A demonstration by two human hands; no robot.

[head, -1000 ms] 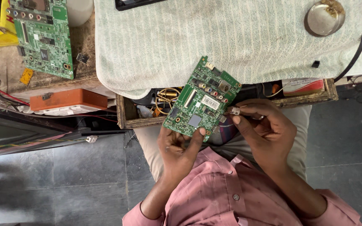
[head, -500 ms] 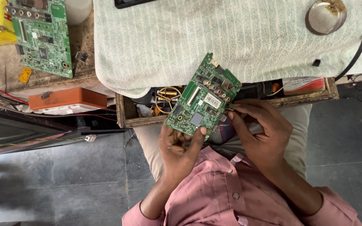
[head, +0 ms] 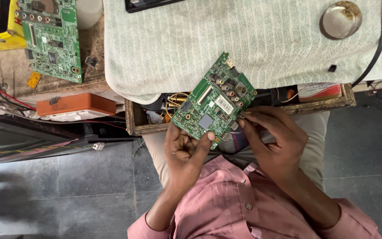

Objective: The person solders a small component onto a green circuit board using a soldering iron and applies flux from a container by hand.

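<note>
Both grips are on one green circuit board (head: 214, 102), held up in the air above the person's lap. Left hand (head: 185, 150) sits at the board's 6 o'clock edge, with its thumb pressed on the top face and its fingers curled under, pinching the board. Right hand (head: 274, 140) is at the board's 4 o'clock side. Its fingertips (head: 243, 116) are pressed together on a tiny metal part at the board's edge; the part is too small to tell what it is. The board is tilted, its far corner pointing to 1 o'clock.

Behind the board is a counter covered with a pale green towel (head: 244, 40). An open wooden drawer (head: 151, 128) with wires in it sits just under the towel's edge. A round metal lid (head: 340, 20) lies on the towel at 1 o'clock. A second green circuit board (head: 51, 40) lies far off at 10 o'clock, and an orange and white box (head: 75, 107) sits at 9 o'clock. The person wears a pink shirt (head: 226, 203).
</note>
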